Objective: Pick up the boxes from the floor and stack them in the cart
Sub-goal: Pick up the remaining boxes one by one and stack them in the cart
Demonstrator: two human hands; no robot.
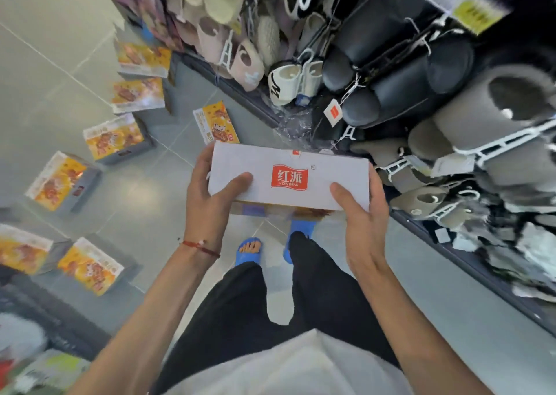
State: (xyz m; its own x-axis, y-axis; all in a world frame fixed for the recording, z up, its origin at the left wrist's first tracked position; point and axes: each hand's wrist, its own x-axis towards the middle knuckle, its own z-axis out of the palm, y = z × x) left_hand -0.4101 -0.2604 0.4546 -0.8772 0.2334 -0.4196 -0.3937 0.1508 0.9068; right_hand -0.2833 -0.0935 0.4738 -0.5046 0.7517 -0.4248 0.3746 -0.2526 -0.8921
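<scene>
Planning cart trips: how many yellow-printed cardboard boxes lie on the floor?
7 yellow-printed cardboard boxes: six arc along the left, one stands beside the slipper rack. Others may lie outside view.

Boxes crowd the left floor, slipper rack walls the right.

The held box looks like matt white cardboard with a printed red logo; the boxes on the floor carry glossy orange print; the floor is smooth, slightly reflective tile; hanging slippers look matt foam, others fuzzy cloth
</scene>
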